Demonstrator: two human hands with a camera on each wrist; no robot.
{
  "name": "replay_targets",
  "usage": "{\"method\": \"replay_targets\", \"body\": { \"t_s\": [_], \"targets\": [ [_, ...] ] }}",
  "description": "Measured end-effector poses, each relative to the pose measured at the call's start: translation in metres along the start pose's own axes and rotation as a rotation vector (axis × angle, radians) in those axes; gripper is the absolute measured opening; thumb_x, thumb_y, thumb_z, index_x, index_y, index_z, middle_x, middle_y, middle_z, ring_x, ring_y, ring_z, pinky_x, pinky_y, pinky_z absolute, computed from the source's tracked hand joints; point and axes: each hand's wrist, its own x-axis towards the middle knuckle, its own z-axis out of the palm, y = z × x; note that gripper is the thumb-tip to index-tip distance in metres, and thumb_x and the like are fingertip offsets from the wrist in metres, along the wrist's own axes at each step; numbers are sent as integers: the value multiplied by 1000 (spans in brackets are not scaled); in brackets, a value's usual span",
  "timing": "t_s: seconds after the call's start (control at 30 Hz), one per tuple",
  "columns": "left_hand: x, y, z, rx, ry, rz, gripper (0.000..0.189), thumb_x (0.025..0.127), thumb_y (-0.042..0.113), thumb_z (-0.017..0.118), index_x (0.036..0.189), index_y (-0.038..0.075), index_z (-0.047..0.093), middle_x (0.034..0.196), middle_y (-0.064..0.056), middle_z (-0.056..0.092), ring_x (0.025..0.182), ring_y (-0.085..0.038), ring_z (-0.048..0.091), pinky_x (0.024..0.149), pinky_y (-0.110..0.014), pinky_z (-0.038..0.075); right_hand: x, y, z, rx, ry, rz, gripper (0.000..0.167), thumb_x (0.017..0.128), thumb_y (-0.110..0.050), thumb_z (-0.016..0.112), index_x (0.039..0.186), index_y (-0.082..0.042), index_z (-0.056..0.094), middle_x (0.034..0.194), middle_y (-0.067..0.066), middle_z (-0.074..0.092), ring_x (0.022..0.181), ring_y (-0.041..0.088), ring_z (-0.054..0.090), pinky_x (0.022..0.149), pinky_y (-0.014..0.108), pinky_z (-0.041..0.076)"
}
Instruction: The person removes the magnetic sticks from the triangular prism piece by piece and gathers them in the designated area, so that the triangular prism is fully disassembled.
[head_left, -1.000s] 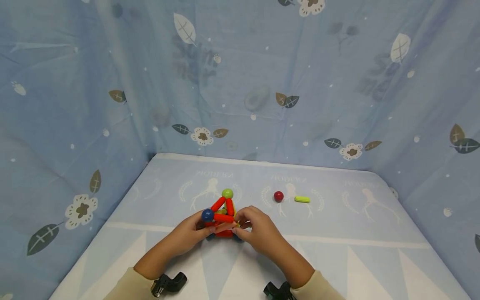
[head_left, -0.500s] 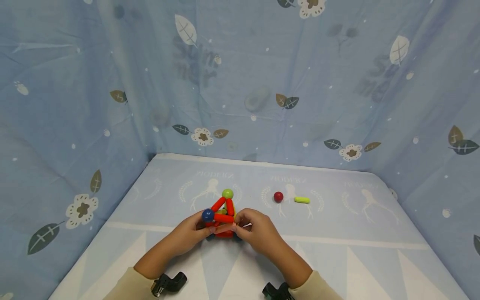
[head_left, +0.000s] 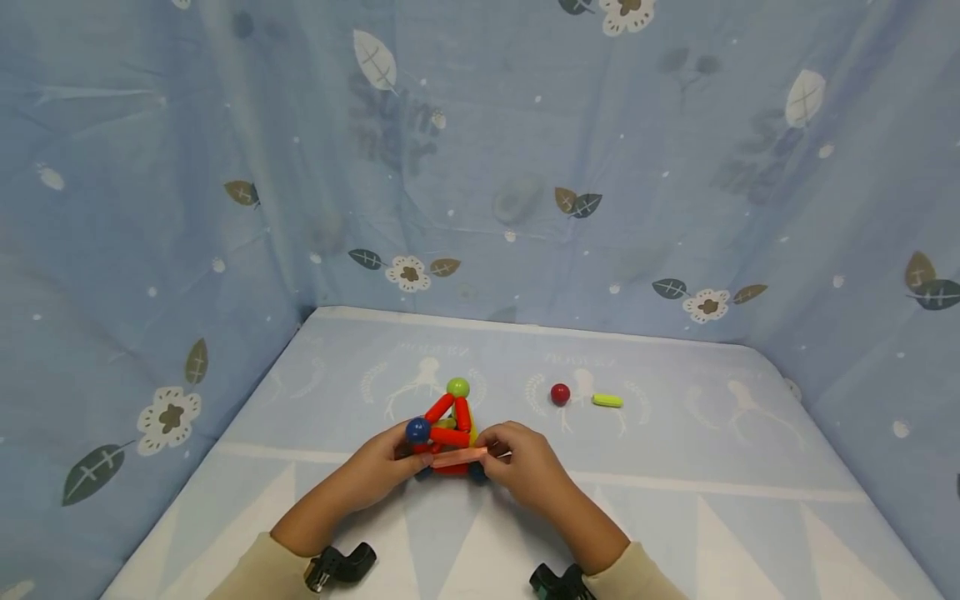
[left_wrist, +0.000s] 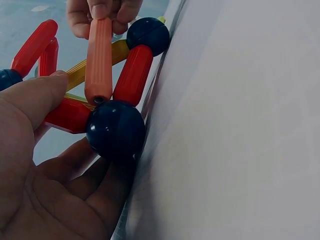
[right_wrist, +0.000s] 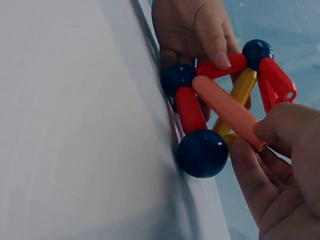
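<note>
My left hand (head_left: 375,471) grips the left side of a frame built from magnetic rods and balls. It has red rods (head_left: 450,437), a yellow rod (right_wrist: 243,87), a light green ball (head_left: 458,387) at its top and a dark blue ball (head_left: 418,430) at the left. Thumb and fingers of my right hand (head_left: 528,462) pinch one end of an orange rod (head_left: 459,457). The rod's other end meets a lower blue ball (left_wrist: 116,129) by my left fingers. Another blue ball (right_wrist: 202,153) sits at the near right corner, apart from the pinched end.
Farther back on the cloth-covered table (head_left: 675,450) lie a dark red ball (head_left: 560,394) and a lime green rod (head_left: 607,401). Blue patterned curtains (head_left: 480,167) hang behind and on both sides.
My right hand has shifted slightly right, and the pinched end of the orange rod has come out to the right with it. My left hand keeps its hold on the frame.
</note>
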Motion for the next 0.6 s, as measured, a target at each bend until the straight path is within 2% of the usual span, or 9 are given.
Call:
{"method": "replay_targets", "body": {
  "t_s": [0.3, 0.47, 0.6],
  "targets": [
    [1, 1, 0, 17, 6, -15, 48, 98, 30, 75, 142, 18, 59, 136, -4, 68, 115, -19, 64, 102, -48, 52, 1, 13, -6, 131, 6, 110, 10, 97, -20, 73, 105, -25, 75, 99, -9, 73, 90, 14, 66, 72, 28, 55],
    [1, 1, 0, -2, 3, -28, 48, 98, 28, 75, 142, 19, 60, 138, -6, 67, 113, -19, 65, 97, -43, 55, 2, 20, -12, 208, -3, 142, 11, 98, -24, 74, 109, -22, 76, 102, -5, 74, 92, 16, 67, 75, 28, 56],
    [1, 2, 1, -7, 3, -31, 48, 98, 26, 76, 143, 18, 60, 139, -9, 66, 109, -19, 65, 92, -39, 56, 3, 24, -19, 304, 9, 183, 13, 99, -19, 74, 111, -15, 76, 104, 1, 75, 93, 16, 70, 80, 26, 59]
  ]
}}
